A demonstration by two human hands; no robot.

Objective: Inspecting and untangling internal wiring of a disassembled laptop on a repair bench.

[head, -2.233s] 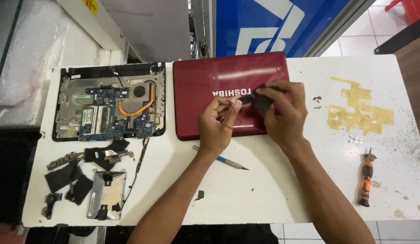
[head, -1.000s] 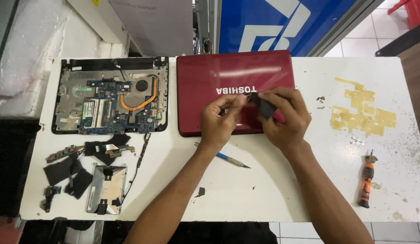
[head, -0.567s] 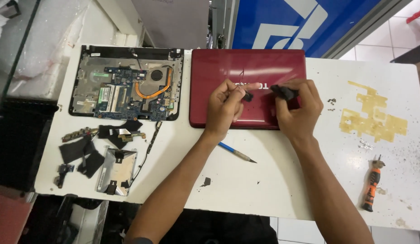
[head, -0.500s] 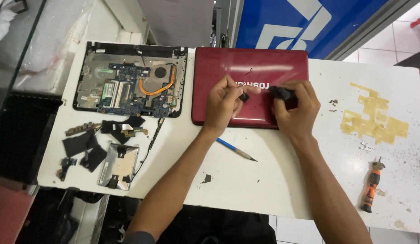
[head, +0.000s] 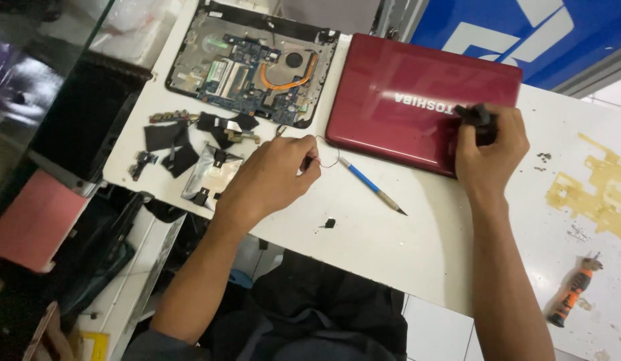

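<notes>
Head view: I count one glossy red laptop lid; my right hand grips one small black part, my left hand pinches one thin wire above the white desk.

Desk: white top, scuffed, yellow stain patch toward the right edge.
Far edge, left: opened laptop base, circuit board and copper pipe showing.
Far edge, middle: closed red laptop.
Left edge: black scraps and small parts, silver bracket.
Centre: blue pen, small black bit.
Near right corner: orange-and-black screwdriver.
</notes>
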